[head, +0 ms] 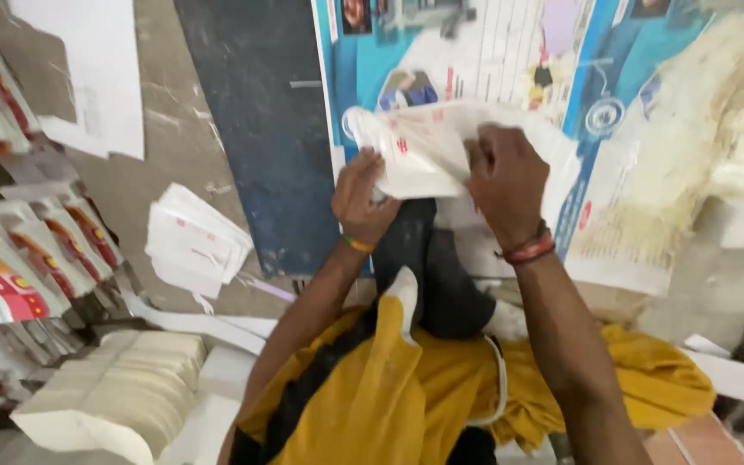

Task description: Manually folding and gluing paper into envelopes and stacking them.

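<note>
Both hands are on a white paper bag [419, 146] with small red print, held up in front of me above my dark-trousered knee [428, 267]. My left hand [362, 200] grips the bag's lower left edge. The fingers of my right hand [506, 179] are closed over its right side, hiding that part. A yellow cloth [406, 379] lies across my lap under my forearms. An orange band circles my left wrist and a red one my right wrist.
A stack of similar white bags [193, 243] lies on the floor at the left, and a thick pile of folded white paper [122, 392] sits at lower left. Printed packets [19, 267] lean in rows at the far left. A large blue printed poster [518, 60] lies under the bag.
</note>
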